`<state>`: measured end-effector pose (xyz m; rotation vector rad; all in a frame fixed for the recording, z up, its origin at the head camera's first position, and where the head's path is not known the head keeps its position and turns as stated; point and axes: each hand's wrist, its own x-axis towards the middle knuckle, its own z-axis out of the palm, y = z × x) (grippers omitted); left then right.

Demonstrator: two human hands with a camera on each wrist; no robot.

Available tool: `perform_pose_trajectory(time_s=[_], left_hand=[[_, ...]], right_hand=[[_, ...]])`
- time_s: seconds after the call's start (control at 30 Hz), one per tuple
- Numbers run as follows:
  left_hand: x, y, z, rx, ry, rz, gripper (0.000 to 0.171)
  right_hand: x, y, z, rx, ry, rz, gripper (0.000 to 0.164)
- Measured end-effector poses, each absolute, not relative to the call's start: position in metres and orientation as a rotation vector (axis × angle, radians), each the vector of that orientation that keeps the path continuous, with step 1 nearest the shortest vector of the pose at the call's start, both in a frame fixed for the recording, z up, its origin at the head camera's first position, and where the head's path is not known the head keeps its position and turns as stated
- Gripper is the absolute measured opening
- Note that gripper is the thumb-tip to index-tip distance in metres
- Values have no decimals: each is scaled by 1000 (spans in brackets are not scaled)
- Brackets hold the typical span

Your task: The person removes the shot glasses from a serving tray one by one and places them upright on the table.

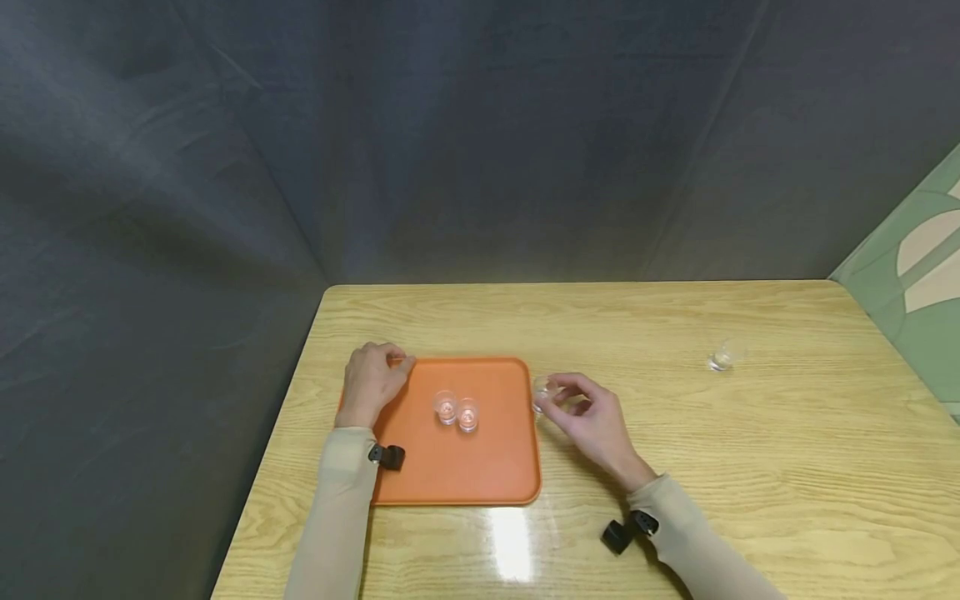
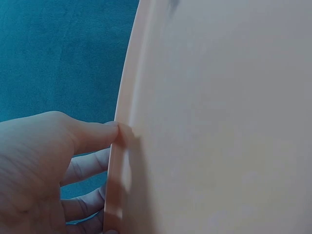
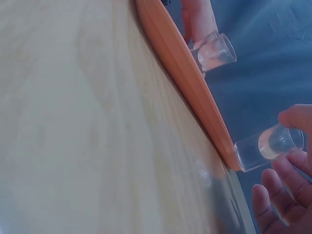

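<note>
An orange tray lies on the table, and my left hand grips its rim at the far left corner. In the left wrist view the thumb presses the rim, with the fingers partly hidden behind it. My right hand pinches a small clear shot glass by its upper part, thumb on one side and fingers on the other. This glass is close by the tray's right edge. Two more shot glasses, one on the left and one on the right, stand side by side on the tray.
Another clear glass is on the wooden table toward the back right. A dark curtain hangs behind the table and along its left side. Green and cream patterned fabric shows at the far right.
</note>
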<state>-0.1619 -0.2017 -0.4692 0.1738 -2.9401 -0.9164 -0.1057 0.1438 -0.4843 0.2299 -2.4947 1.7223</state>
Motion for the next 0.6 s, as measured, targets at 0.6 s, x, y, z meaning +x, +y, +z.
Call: perform_pose_trajectory(time_s=[0.6], left_hand=[[-162, -201, -470, 171, -2934, -921, 32]], right_hand=[[-107, 171, -481, 103, -2510, 1650, 37]])
